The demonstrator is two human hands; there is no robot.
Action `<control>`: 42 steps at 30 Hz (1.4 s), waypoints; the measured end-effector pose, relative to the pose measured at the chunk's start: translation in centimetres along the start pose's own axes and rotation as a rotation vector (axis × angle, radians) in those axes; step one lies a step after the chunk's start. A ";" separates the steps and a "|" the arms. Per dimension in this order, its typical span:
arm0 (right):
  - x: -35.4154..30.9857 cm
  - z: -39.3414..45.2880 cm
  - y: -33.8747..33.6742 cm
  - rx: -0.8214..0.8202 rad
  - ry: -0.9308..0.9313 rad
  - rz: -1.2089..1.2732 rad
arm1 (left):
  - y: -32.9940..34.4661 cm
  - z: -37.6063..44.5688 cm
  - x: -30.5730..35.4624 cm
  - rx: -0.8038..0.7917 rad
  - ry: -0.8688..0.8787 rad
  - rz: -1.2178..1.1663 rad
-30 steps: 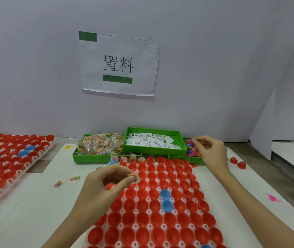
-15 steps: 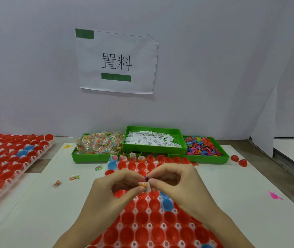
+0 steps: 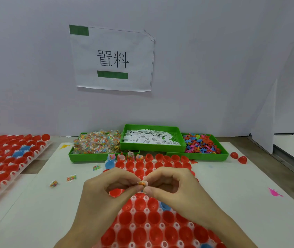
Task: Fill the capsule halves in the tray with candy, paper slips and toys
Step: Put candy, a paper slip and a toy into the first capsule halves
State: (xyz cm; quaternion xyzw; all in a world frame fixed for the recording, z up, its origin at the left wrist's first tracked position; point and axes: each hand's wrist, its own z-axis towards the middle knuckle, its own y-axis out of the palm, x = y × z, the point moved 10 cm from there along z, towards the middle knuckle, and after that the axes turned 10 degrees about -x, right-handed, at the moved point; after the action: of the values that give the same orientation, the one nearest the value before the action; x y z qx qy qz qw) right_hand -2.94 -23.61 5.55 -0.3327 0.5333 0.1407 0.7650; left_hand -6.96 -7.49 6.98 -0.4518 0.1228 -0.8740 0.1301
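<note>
A white tray [image 3: 132, 210] of red and a few blue capsule halves lies in front of me. Above its middle, my left hand [image 3: 105, 197] and my right hand [image 3: 176, 190] meet fingertip to fingertip. Together they pinch a small bundle [image 3: 142, 184]: a candy packet with a white paper slip, and something dark just under it. Several capsule halves [image 3: 124, 157] in the tray's far row hold candy and slips. Behind the tray stand three green bins: candy [image 3: 97, 143], paper slips [image 3: 151, 137], coloured toys [image 3: 200, 144].
A second tray [image 3: 8, 163] of red and blue capsule halves lies at the left. Loose candy packets [image 3: 62, 180] lie on the white board left of my hands. Two red capsule halves [image 3: 238, 157] and a pink toy [image 3: 275, 192] lie at the right. A labelled wall stands behind.
My right hand came back from the toy bin to meet my left hand over the tray. Both now pinch the candy and slip bundle together.
</note>
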 end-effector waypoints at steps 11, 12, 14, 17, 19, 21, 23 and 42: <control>0.3 -0.4 -1.8 0.021 0.015 -0.027 | 2.0 1.5 0.3 -0.131 -0.001 -0.097; 0.3 -0.4 -2.1 0.047 0.017 -0.056 | 2.2 1.8 0.2 -0.136 -0.005 -0.093; 0.6 -0.5 -2.9 0.097 0.032 -0.098 | 3.0 2.6 -0.4 -0.153 -0.032 -0.083; 1.4 -0.4 -4.6 0.182 0.073 -0.142 | 4.2 4.2 -1.8 -0.217 -0.078 0.018; 2.2 -0.6 -6.5 0.283 0.098 -0.158 | 5.6 5.4 -2.8 -0.375 -0.081 0.293; 3.0 -0.7 -8.3 0.369 0.122 -0.153 | 7.3 5.7 -4.8 -0.588 -0.073 0.605; 3.7 -0.2 -9.4 0.391 0.139 -0.167 | 8.2 5.3 -7.1 -0.725 -0.075 0.823; 7.3 11.0 -7.8 0.096 0.280 -0.609 | 8.6 4.7 -9.3 -0.749 -0.060 0.931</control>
State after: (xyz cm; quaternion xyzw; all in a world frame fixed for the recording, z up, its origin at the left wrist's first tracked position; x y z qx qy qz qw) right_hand 12.29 -23.15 4.06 -0.4565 0.5152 -0.1667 0.7060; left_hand 3.09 -12.86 -0.35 -0.3902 0.6038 -0.6092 0.3347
